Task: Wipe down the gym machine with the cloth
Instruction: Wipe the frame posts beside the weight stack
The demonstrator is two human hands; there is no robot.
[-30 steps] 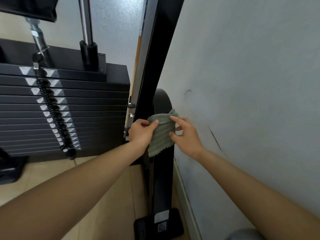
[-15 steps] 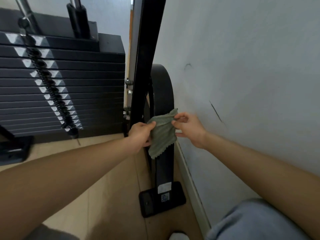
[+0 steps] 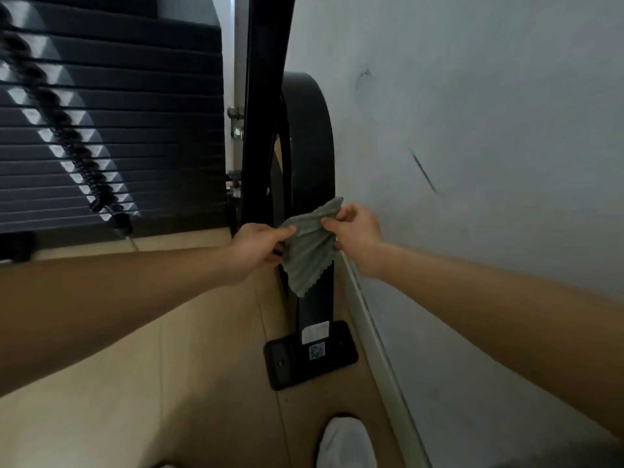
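A green ribbed cloth (image 3: 309, 251) hangs in front of the gym machine's black upright post (image 3: 265, 106), low down near the floor. My left hand (image 3: 258, 246) pinches the cloth's left edge. My right hand (image 3: 354, 233) pinches its upper right corner. Both hands stretch the cloth between them across the lower frame bar (image 3: 314, 309). Behind the cloth rises a black curved guard (image 3: 312, 130). The post's foot plate (image 3: 310, 354) rests on the floor below.
The black weight stack (image 3: 111, 130) with a coiled black cord (image 3: 67, 136) fills the upper left. A pale wall (image 3: 472, 130) with a baseboard (image 3: 374, 336) runs close on the right. Tan floor (image 3: 169, 366) lies below, and a white shoe (image 3: 344, 444) shows at the bottom.
Both hands and the cloth have slid down the post toward its foot plate. The view has tilted down, so more floor and a shoe show.
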